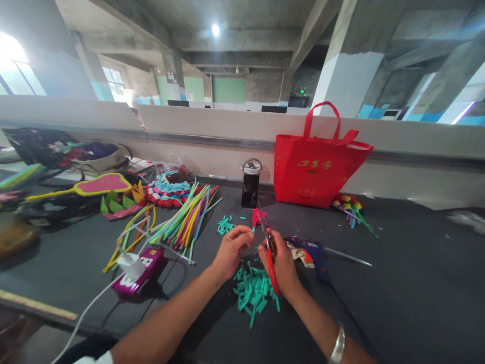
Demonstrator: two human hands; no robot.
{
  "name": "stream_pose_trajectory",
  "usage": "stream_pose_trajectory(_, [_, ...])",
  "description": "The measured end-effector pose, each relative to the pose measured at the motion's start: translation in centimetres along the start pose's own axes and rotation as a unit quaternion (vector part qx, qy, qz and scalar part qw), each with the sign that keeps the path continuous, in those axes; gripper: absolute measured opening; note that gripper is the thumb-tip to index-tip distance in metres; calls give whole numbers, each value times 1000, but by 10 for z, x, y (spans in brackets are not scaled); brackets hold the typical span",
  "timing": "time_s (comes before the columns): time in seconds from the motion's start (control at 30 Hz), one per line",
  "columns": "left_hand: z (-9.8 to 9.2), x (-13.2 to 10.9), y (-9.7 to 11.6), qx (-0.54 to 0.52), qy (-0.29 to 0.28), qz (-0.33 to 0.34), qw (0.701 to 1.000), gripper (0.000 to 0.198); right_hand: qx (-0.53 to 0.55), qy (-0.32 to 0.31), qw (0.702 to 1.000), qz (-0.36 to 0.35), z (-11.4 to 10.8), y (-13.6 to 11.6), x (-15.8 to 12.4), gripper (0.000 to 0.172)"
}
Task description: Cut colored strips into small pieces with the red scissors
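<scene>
My right hand (279, 257) is closed around a pair of red-handled scissors (271, 270), whose blades point away from me. Facing it, my left hand (234, 248) has its thumb and fingers pinched together; whatever they hold is too small to make out. Below both hands lies a loose heap of green cut strips (254, 292). Just beyond my fingers is a small pile of red pieces (259, 217), and a smaller group of green bits (225, 225) lies to its left.
A blue glue gun (320, 258) lies right of my hands. Behind stand a dark bottle (250, 188) and a red bag (318, 169). To the left are colourful pipe cleaners (189, 217) and a purple power strip (140, 273) with a white plug and cable.
</scene>
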State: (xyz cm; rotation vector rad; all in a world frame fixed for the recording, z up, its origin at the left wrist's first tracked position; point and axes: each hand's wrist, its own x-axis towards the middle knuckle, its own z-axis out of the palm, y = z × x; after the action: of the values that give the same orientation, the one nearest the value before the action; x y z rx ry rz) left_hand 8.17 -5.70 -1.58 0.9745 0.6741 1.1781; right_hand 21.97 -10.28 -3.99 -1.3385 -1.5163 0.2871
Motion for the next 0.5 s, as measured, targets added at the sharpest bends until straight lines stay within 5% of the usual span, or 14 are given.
stream_pose_trajectory(0.13, [2, -1, 4, -70, 0, -15, 997, 15, -71, -13, 996, -43, 7, 3, -2, 46])
stream_pose_trajectory(0.5, [4, -2, 4, -58, 6, 4, 998, 13, -149, -21, 988, -39, 8, 4, -6, 48])
